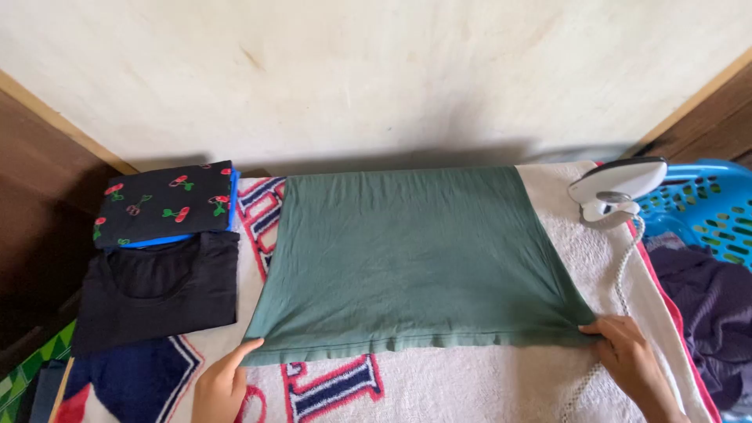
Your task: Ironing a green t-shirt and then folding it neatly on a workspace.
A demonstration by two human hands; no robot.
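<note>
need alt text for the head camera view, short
Two bare hands, left hand and right hand, pinch the near corners of a green cotton garment spread flat on a patterned white towel. A white iron stands far right; folded dark clothes lie left.

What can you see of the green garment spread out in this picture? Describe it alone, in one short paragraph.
The green garment is a plain, dull green piece of soft, thin cloth, faintly creased. It lies flat on a patterned towel, its far edge at the wall and its stitched hem nearest the camera. The left hand pinches the near left corner; the right hand grips the near right corner, where the cloth puckers. Nothing rests on top of it.
</note>
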